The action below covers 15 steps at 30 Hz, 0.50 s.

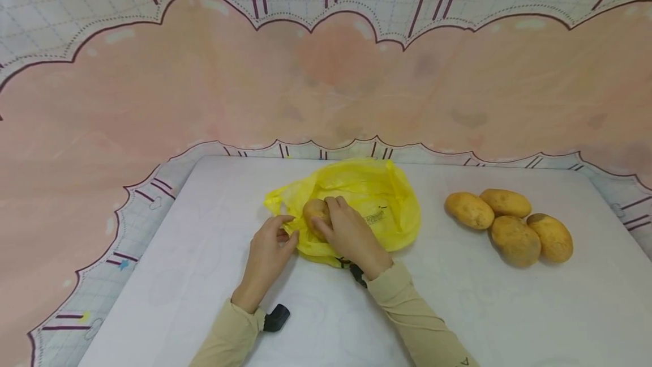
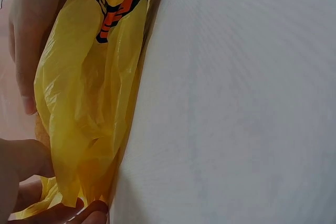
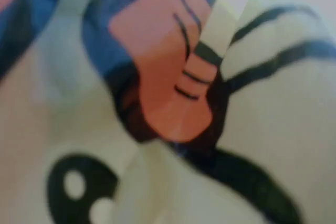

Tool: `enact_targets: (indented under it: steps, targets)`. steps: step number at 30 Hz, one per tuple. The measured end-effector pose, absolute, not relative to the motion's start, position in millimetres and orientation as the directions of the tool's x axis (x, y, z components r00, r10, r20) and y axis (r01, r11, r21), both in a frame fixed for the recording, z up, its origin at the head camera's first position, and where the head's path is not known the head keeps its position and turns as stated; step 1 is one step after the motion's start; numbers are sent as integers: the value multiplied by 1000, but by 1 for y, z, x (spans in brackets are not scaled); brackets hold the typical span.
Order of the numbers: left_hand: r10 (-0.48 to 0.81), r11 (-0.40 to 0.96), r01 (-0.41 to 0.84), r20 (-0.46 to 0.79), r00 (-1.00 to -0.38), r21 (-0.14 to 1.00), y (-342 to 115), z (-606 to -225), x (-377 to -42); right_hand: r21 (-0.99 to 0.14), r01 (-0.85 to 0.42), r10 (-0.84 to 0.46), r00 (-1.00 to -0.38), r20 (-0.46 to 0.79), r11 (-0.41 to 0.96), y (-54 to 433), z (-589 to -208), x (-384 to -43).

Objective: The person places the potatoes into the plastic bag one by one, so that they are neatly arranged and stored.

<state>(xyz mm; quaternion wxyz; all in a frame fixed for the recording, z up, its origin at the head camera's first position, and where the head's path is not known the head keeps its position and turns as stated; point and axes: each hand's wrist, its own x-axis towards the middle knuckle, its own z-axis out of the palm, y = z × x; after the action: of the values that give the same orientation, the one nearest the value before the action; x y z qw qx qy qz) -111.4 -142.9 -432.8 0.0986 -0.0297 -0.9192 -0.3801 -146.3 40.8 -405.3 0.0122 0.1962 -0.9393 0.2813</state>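
Note:
A yellow plastic bag (image 1: 404, 208) lies on the white table with its mouth spread wide. My right hand (image 1: 354, 234) reaches over the bag's near side and grips a potato (image 1: 313, 211) at the left of the opening. At the bag's left edge, my left hand (image 1: 270, 251) pinches the plastic near its handle. In the left wrist view, the thumb and fingers stand on either side of the crumpled yellow plastic (image 2: 89, 108). A blurred close-up of the bag's printed pattern (image 3: 173, 72) fills the right wrist view.
Several potatoes (image 1: 514, 239) lie clustered on the right side of the white table (image 1: 458, 310). A patterned cloth backdrop (image 1: 326, 84) rises behind the table's far edge. Black wrist devices (image 1: 277, 318) sit beside both sleeves.

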Motion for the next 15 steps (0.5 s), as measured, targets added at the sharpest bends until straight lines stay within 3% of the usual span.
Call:
enact_targets:
  steps: [15]
  targets:
    - [-13, 714, 139, 211, -977, 687, -143, -435, -111, -489, -358, -332, -932, 144, 795, 43, -407, -149]
